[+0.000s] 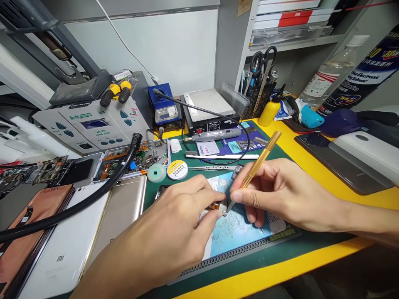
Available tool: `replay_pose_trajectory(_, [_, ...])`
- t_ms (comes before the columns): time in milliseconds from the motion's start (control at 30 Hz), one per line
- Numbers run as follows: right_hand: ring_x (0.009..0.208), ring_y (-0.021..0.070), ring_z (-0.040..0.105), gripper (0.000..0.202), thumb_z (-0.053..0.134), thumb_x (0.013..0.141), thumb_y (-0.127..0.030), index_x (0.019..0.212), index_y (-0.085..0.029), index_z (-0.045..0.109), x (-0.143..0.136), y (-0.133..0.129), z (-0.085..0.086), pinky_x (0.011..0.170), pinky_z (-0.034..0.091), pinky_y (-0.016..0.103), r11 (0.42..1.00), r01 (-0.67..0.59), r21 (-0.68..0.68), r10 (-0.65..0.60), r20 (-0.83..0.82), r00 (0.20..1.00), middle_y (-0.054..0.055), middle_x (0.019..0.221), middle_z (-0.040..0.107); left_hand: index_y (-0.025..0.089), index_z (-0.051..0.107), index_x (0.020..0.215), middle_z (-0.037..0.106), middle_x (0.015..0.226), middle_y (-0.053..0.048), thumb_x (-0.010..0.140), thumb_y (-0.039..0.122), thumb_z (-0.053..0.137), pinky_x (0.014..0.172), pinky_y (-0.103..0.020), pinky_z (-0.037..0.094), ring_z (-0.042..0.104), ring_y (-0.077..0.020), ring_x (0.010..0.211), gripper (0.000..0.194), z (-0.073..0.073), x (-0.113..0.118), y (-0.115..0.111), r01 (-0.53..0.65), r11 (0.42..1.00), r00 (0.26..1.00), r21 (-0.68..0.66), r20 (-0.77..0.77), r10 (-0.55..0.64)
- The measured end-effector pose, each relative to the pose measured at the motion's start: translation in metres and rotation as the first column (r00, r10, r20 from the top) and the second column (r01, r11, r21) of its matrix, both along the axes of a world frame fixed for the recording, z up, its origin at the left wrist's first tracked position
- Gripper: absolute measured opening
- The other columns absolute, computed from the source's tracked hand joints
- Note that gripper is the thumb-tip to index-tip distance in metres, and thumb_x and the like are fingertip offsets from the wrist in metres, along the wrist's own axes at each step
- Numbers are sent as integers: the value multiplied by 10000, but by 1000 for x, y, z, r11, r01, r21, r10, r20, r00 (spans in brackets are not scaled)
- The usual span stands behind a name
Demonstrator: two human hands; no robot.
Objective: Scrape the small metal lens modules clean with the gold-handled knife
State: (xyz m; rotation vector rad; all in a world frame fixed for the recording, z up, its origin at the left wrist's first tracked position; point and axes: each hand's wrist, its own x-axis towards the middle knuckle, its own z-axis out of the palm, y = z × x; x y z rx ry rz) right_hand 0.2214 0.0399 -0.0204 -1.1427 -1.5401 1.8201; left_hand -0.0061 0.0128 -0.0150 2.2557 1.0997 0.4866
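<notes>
My right hand (pixel 264 193) is closed round a gold-handled craft knife (pixel 263 158), held like a pen with its thin blade pointing down and left. The blade tip meets, or nearly meets, the edge of a small electronic part (pixel 223 206) with an orange flex strip. My left hand (pixel 187 216) pinches that part between thumb and fingers, hiding most of it. Beneath both hands lies a blue work pad (pixel 237 238) with a worn, speckled surface. By the right fingers sits a small metal piece (pixel 237 170), partly covered.
Tweezers (pixel 212 168), a white brush (pixel 224 156) and round tins (pixel 177 169) lie beyond the hands. A black hose (pixel 93 203) crosses phones (pixel 62 241) on the left. A soldering station (pixel 99 120) stands behind; a yellow bottle (pixel 269 110) and a dark phone (pixel 339 162) are at right.
</notes>
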Motion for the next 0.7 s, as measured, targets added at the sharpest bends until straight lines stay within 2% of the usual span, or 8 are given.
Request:
replay_pose_trajectory(100, [507, 129, 616, 221, 831, 814, -304, 869, -173, 662, 1, -1, -1, 479, 515, 208, 1000, 13, 20, -13, 6, 1000, -25, 582, 629, 254, 662, 932, 559, 837, 24, 968, 143, 575, 673, -253, 360, 534, -118, 816, 146, -1, 1, 0, -21, 1000, 1000, -11, -2, 21])
replay_pose_trajectory(267, [507, 133, 612, 211, 825, 819, -305, 863, -165, 673, 3, -3, -3, 482, 506, 214, 999, 26, 42, -26, 14, 1000, -19, 580, 629, 276, 690, 1040, 601, 909, 6, 964, 151, 574, 672, -264, 370, 561, -141, 889, 187, -3, -1, -2, -61, 998, 998, -17, -5, 61])
replay_pose_trajectory(433, [506, 125, 605, 216, 824, 817, -310, 858, -164, 671, 3, -4, -4, 477, 497, 204, 999, 26, 36, -26, 10, 1000, -23, 583, 625, 292, 706, 1106, 612, 904, 11, 966, 155, 573, 684, -268, 380, 566, -132, 853, 236, -4, 1, -5, -77, 997, 997, -6, -5, 77])
replay_pose_trajectory(700, [491, 133, 622, 261, 849, 784, -334, 834, -162, 659, 0, -2, 2, 481, 545, 218, 998, 56, 18, -56, 7, 998, -19, 565, 639, 283, 664, 1031, 597, 902, 29, 959, 134, 560, 731, -265, 382, 556, -125, 861, 195, -3, 2, -6, -89, 996, 996, -21, 5, 89])
